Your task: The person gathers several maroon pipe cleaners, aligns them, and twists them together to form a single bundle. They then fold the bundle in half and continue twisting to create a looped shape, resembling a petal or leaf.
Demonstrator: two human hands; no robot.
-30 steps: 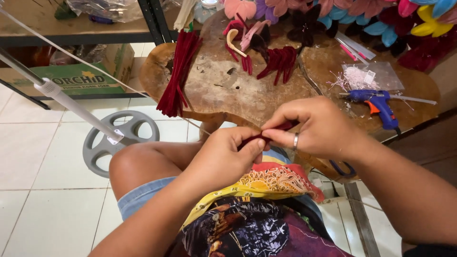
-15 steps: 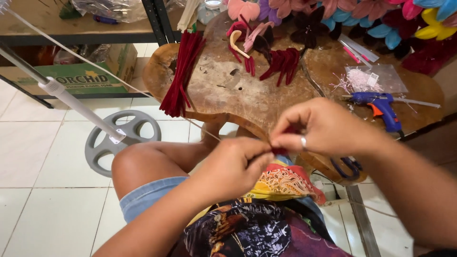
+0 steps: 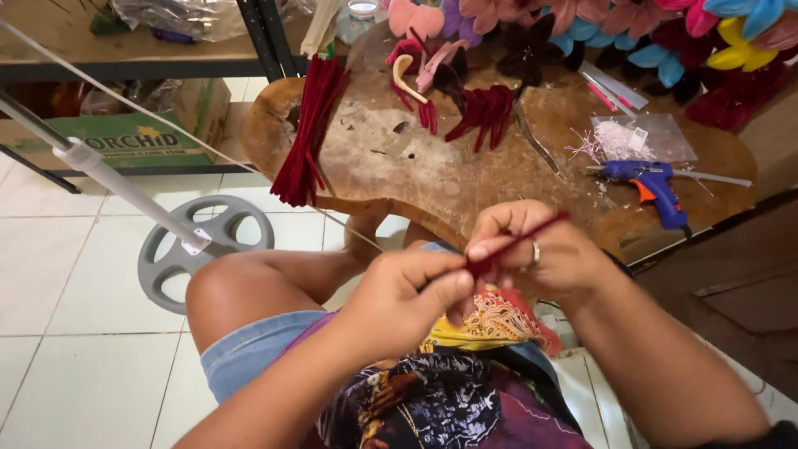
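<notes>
**Two hands pinch a dark red fuzzy stem over the lap**

Since half a second ago, both hands have kept their place over the lap, and the red stem now shows more plainly, slanting up to the right.

That dark red fuzzy stem (image 3: 517, 242), thin like a pipe cleaner, sits between the two hands, near the viewer and just in front of the table edge. The left hand (image 3: 405, 301) has its fingers pressed together, pinching the stem's lower end between thumb and forefinger. The right hand (image 3: 542, 249), with a ring on one finger, curls around the upper part, fingertips closed on it.

Beneath the hands lies a yellow and red patterned cloth (image 3: 490, 320) on the lap. Farther off stands a round wooden table (image 3: 416, 179). On its left side lies a bundle of dark red stems (image 3: 309, 133); at its right, a blue glue gun (image 3: 652, 185) beside a clear plastic bag (image 3: 644, 137). Colourful fabric flowers (image 3: 598, 33) crowd the far edge. On the tiled floor at left rests a grey wheel-shaped stand (image 3: 199, 249).
</notes>
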